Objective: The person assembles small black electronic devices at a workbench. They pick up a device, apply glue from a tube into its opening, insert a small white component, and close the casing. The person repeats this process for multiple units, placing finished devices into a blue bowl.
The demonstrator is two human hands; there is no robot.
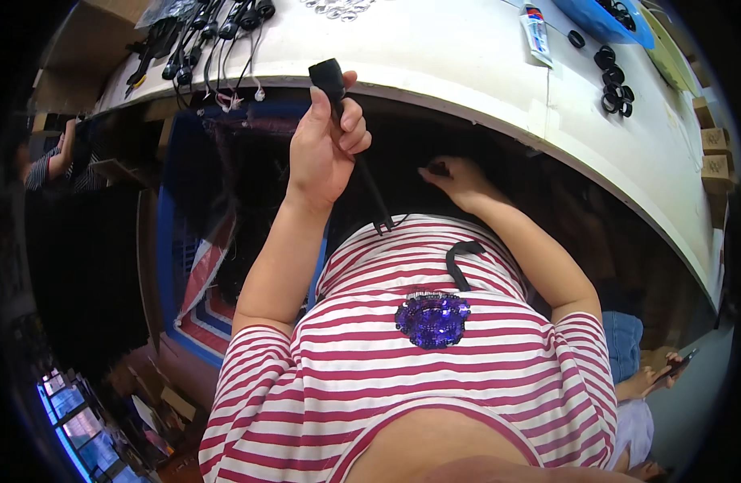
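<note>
My left hand (329,149) is raised near the table's front edge, fingers wrapped round a black flashlight body (328,77). Its wide head points up past my thumb, and a thin dark shaft runs down below the hand to a forked end in front of my shirt. Lower and to the right, my right hand (459,181) is curled with thumb and fingers close together. Something dark shows between those fingers, too deep in shadow to name.
On the white table (451,64) lie several black flashlights (218,24) with loose wires, clear round lenses (338,10), a glue tube (536,34) and black rings (613,80). A blue basin (608,18) stands far right. Left below is a blue crate (168,241). Another person's hand holds a phone (678,366).
</note>
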